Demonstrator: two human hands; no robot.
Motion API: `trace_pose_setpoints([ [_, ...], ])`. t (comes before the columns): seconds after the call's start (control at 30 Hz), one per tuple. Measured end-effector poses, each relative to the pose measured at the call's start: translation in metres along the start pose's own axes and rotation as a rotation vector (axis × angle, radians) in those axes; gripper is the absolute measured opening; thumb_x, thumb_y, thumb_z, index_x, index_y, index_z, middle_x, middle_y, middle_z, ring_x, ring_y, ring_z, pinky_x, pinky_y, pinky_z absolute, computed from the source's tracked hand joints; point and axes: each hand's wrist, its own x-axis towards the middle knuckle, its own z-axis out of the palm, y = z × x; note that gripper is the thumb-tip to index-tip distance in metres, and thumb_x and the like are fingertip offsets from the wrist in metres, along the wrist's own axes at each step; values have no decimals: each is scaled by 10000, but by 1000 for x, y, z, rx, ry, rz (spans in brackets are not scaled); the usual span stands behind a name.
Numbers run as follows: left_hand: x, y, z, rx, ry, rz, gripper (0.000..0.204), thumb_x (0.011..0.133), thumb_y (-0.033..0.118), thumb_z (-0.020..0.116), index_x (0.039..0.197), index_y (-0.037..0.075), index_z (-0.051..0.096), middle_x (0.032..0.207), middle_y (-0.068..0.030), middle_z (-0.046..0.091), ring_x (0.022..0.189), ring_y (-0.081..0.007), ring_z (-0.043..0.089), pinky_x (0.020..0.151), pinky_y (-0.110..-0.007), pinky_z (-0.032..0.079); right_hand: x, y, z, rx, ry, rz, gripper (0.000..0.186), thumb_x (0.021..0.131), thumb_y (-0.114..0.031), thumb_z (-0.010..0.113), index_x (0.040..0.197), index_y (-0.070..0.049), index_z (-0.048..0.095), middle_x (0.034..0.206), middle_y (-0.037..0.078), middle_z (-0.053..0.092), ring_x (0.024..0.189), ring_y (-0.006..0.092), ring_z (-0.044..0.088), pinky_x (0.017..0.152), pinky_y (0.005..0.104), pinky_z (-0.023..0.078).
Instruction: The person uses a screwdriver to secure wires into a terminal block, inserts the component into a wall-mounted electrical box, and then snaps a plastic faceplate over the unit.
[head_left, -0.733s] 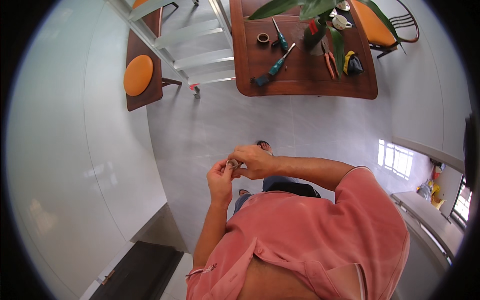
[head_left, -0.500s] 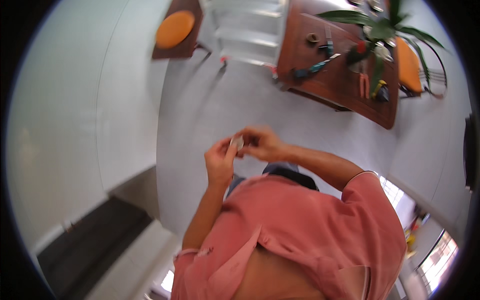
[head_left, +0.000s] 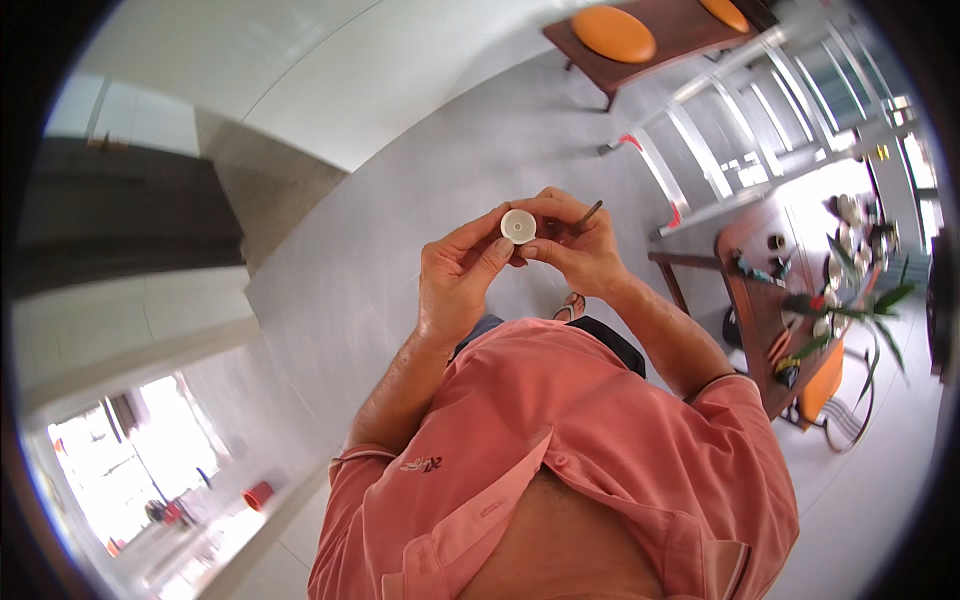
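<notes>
In front of my body, a small round white cap-like piece (head_left: 518,224) faces up, showing a ring and a small hole or knob at its centre. My left hand (head_left: 455,275) grips its left side between thumb and fingers. The other side is pinched by my right hand (head_left: 583,248), its thumb at the lower edge. A thin dark stick-like thing (head_left: 591,213) pokes up from the right hand's fingers; the rest of it is hidden, so its kind cannot be told.
At the far right stands a metal ladder (head_left: 700,150) beside a wooden table (head_left: 755,330) bearing tools and a potted plant (head_left: 880,305). A bench (head_left: 672,30) with orange cushions lies beyond. On the left are a dark countertop (head_left: 120,220) and a red cup (head_left: 258,495) on a ledge.
The view has swung left, so the ladder and table now sit further right. Both hands still hold the white piece, whose round face now shows plainly. The dark stick now shows at the right hand.
</notes>
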Motion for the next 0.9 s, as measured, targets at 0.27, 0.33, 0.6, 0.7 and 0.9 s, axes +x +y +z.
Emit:
trace_pose_setpoints([
  [0.27,-64,54,-170,-163,279,135,379,1044,53,621,1411,-45,618,1273,-125,699,1101,-185,640,913,-356,530,113,79,165,17,-321,16,388,925,121,713,1301,30,676,1094,77,610,939,192,694,816,341,633],
  [0.33,-80,63,-212,-225,341,199,344,1047,72,630,1374,-31,633,1254,-123,704,1103,-181,643,914,-352,522,140,97,209,49,-374,61,385,917,131,712,1287,29,683,1122,81,619,939,188,694,798,333,630],
  [0.6,-95,60,-319,-684,477,471,313,1045,78,647,1353,22,656,1237,-113,719,1069,-197,662,895,-371,526,241,157,316,-15,-715,121,431,877,187,694,1272,16,703,1174,77,633,977,162,685,820,287,612],
  [0.7,-86,65,-353,-692,543,568,310,1053,82,629,1359,50,665,1290,-117,706,1126,-219,660,903,-393,533,282,176,349,14,-830,179,436,880,185,684,1281,14,704,1172,76,639,957,140,676,791,264,594],
  [0.9,-54,96,-453,-761,626,740,294,1044,77,646,1334,32,663,1190,-109,721,1017,-195,683,876,-383,539,394,233,428,33,-1018,299,387,922,117,690,1297,18,699,1113,55,651,815,79,608,628,230,487],
])
